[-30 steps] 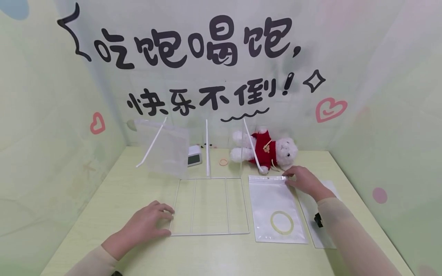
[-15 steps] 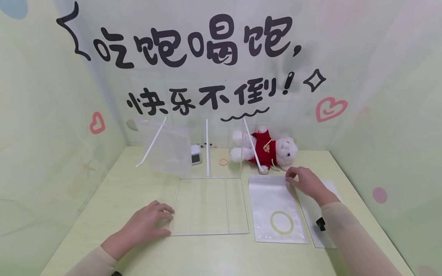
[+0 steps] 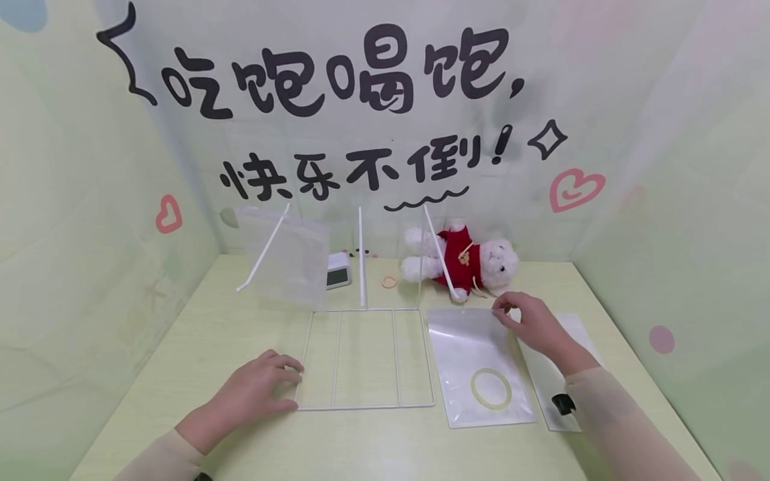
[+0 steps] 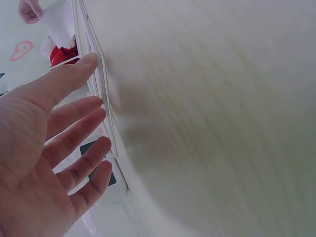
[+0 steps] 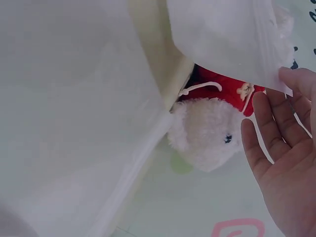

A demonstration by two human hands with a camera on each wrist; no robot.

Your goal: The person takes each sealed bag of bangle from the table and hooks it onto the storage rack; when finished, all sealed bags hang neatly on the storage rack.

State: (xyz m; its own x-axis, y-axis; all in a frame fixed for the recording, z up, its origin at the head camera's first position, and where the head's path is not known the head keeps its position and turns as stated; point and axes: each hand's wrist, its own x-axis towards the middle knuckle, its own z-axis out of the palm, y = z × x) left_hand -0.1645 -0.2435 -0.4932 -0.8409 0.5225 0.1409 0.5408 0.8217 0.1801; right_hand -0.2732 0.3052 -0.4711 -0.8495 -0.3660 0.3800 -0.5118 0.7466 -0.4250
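My right hand [image 3: 532, 327] pinches the top right corner of a white zip bag [image 3: 460, 351], whose top edge is raised off the table. On the bag's front shows a pale yellow ring shape [image 3: 473, 387]. In the right wrist view, the bag's corner [image 5: 237, 47] sits between thumb and fingers, above the plush toy. My left hand [image 3: 246, 387] rests at the left side of a white wire frame [image 3: 365, 407] lying on the table. Its fingers are loosely spread, and in the left wrist view the thumb [image 4: 81, 69] is against or very near the wire.
White slanted rods [image 3: 361, 257] rise behind the frame, and a translucent bag [image 3: 295, 260] hangs at the left one. A white device with a dark screen [image 3: 339, 274], an orange ring [image 3: 389, 276] and a plush toy [image 3: 460, 264] lie behind. Another bag [image 3: 550, 394] lies under the right forearm.
The zip bag's top edge has come up and the bag has shifted slightly left and toward me, with my right hand pinching its corner. The left hand stays still.
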